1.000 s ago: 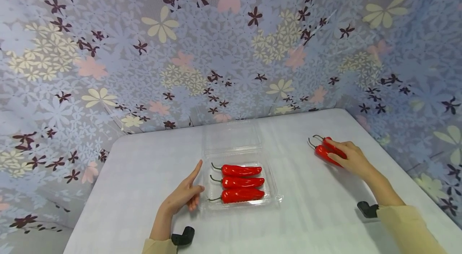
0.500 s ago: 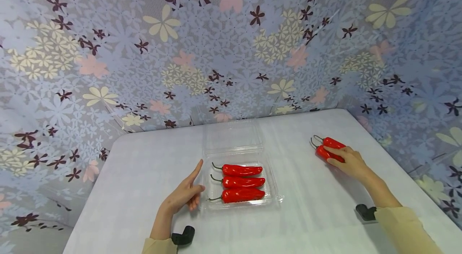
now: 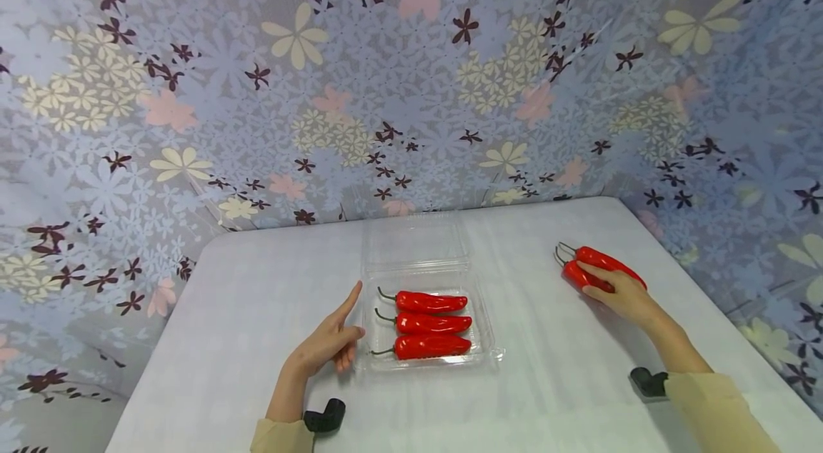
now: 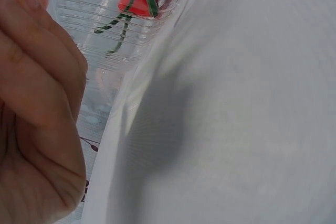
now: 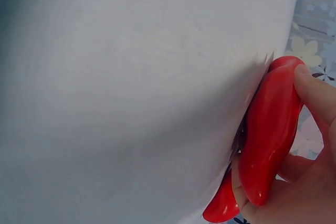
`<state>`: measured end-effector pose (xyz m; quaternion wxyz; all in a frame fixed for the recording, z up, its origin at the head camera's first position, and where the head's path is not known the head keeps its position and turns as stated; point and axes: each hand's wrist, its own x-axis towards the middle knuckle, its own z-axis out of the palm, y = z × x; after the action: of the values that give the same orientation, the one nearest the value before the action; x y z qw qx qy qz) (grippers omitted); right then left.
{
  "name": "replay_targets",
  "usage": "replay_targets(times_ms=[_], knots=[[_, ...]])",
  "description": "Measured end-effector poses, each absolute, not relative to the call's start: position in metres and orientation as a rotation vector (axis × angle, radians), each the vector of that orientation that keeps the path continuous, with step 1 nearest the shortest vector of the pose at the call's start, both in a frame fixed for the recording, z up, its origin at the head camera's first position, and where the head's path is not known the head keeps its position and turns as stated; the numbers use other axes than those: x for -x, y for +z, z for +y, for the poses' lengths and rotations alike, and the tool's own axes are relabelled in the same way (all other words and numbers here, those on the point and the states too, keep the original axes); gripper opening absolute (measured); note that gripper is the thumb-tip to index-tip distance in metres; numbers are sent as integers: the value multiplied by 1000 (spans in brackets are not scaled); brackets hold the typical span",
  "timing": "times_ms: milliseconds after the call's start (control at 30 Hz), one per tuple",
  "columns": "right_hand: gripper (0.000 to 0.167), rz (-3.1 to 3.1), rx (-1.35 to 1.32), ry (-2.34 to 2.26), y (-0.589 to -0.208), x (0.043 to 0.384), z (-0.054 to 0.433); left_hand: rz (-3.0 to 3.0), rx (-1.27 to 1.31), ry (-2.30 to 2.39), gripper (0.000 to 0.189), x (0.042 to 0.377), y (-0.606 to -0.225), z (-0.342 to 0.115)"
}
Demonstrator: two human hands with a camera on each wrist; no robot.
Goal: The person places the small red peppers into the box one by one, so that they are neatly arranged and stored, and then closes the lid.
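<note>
In the head view, my right hand (image 3: 633,299) grips a red chili pepper (image 3: 576,276) at the table's right side. Thumb and fingers lie on either side of that pepper (image 5: 273,124) in the right wrist view. A second red chili (image 3: 594,258) lies just beyond it, partly hidden. My left hand (image 3: 324,347) is at the left side of a clear plastic clamshell box (image 3: 487,321), index finger extended, thumb right at the wall, other fingers bent. Inside, three red chilies (image 3: 432,324) lie in a row, green stems to the left.
The box's hinged lid (image 3: 414,242) lies back toward the far table edge. A white cloth covers the table (image 3: 257,310). Flower-patterned fabric (image 3: 411,81) hangs behind and to the right. A black wrist mount (image 3: 324,416) sits by each sleeve.
The right hand has shifted from the farther chili onto the nearer one, leaving more of the farther one in sight. The left hand and the box have stayed in place.
</note>
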<state>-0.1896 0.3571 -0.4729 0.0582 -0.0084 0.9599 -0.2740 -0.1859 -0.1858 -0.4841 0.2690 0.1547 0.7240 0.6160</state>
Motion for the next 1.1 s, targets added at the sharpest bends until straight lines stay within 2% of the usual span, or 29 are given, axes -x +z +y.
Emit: replay_targets(times_ms=[400,733,1100], knots=[[62,2959,104,-855,-463,191,353,1929,-384,1668,84,186,-483,-185],[59,3066,181,-947,-417,200,341,1925,-400,1673,85,186,-482,-186],[57,3105,439,-1107,-373,199,291,1927,-412,1670,85,186,-483,-185]])
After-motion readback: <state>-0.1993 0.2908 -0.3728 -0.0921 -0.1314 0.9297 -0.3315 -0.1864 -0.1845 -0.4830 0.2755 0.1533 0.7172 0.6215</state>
